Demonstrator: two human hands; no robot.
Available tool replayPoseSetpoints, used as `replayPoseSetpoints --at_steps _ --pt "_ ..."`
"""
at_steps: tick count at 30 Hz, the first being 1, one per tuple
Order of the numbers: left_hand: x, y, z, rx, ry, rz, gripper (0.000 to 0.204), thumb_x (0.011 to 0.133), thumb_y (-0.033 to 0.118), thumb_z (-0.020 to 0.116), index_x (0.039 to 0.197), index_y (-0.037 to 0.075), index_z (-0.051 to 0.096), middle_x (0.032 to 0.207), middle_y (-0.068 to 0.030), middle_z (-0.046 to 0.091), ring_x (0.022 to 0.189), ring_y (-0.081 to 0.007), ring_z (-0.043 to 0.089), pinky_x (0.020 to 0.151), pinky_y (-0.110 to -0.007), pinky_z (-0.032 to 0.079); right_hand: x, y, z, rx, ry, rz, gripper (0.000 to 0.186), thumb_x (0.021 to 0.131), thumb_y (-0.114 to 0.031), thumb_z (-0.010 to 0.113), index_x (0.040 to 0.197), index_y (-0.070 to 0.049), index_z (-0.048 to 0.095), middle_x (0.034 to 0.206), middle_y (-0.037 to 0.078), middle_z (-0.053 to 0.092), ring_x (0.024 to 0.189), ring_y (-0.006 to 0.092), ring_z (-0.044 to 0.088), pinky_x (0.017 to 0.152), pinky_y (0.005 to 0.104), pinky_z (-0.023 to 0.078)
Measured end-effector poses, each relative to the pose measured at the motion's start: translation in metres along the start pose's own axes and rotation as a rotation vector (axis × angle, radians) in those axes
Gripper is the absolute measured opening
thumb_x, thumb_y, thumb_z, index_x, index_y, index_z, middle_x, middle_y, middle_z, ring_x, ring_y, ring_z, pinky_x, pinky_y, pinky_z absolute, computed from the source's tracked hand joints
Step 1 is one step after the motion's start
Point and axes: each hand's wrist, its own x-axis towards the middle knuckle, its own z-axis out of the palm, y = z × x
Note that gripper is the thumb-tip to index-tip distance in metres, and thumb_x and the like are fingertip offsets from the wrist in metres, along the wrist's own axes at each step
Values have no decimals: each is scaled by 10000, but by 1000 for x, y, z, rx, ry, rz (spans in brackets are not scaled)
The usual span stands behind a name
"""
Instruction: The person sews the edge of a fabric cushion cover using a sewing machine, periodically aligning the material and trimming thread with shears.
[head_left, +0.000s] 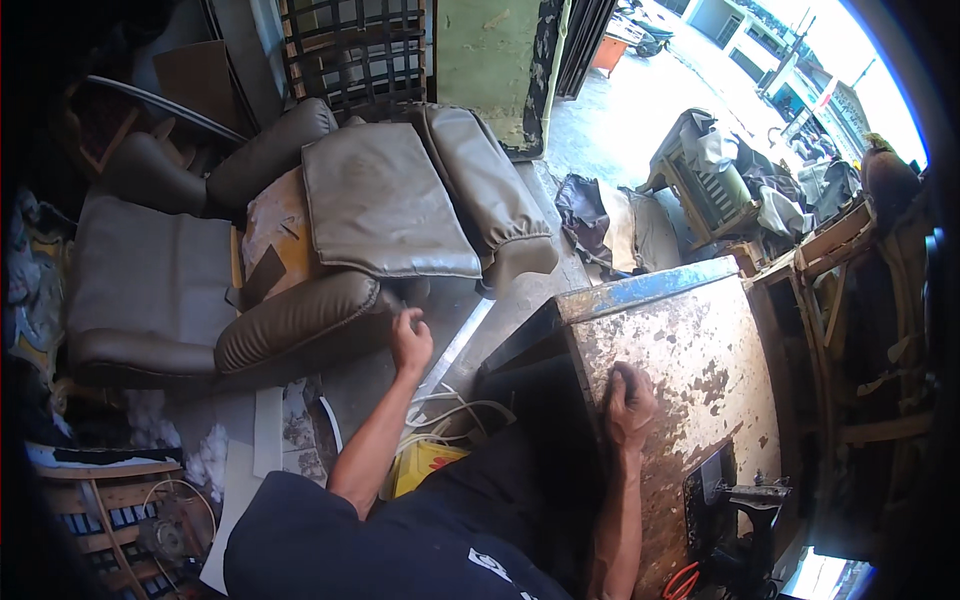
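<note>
My left hand is raised beside the near armrest of a grey-brown padded armchair, its fingers drawn together. A faint blur lies just past the fingertips, so I cannot make out what they pinch, if anything. My right hand rests in a loose fist on the worn wooden sewing table, whose paint is peeling. The inside of that fist is hidden. Lower on the same table stands a black sewing machine. A grey-brown cushion lies across the armchair, next to a long padded piece.
Between my left arm and the table lie a white cable and a yellow item. A wooden frame stands at the right. Beyond the table are a wooden chair heaped with cloth and fabric pieces on the floor.
</note>
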Motion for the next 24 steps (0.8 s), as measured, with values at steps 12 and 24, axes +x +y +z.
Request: replayPoseSetpoints --at_steps 12,24 --pt "220 -24 76 -1230 123 -814 606 996 440 711 1500 173 503 1629 -73 428 1536 -318 342 1200 -641 325 6 -16 18 96 7 -40 145 987 -56 647 1086 -3 738 1023 173 749 965 350 725 864 411 568" --pt "175 -80 141 -1458 161 -733 482 1056 381 641 1472 161 536 1562 -33 522 1460 -283 479 1263 -557 328 5 -9 9 107 -21 5 154 992 -65 633 1094 3 726 1039 183 736 976 360 710 878 423 557"
